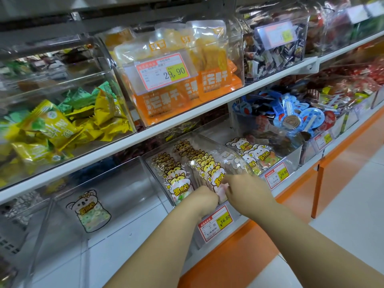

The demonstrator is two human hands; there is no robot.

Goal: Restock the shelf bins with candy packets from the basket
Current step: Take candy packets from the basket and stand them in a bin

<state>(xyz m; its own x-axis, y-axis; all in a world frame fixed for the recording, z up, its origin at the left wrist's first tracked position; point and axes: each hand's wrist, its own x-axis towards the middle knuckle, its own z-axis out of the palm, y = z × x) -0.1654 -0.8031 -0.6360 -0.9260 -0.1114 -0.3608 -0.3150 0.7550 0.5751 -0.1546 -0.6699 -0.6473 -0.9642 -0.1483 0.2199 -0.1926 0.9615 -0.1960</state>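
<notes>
Right up close, two bare arms reach in to the low shelf. The right hand (248,191) pinches the front packet (222,189) near its top with curled fingers. The left hand (204,199) sits just beside it. Its fingers are tucked down among the candy packets (209,169), so I cannot tell if it grips one or only pushes.

The packets stand upright in rows inside the clear bin (158,185), above a red and yellow price tag (218,223). They look light, thin and bendy. Their shiny plastic may slip, so it seems best to hold one by its flat top edge and slide it in straight. Squeezing the middle could squash the soft sweets.

Next door on the left, one koala packet (89,210) sits alone in its bin. Farther up, orange mango bags (214,80) fill a higher bin. No basket shows clearly.
</notes>
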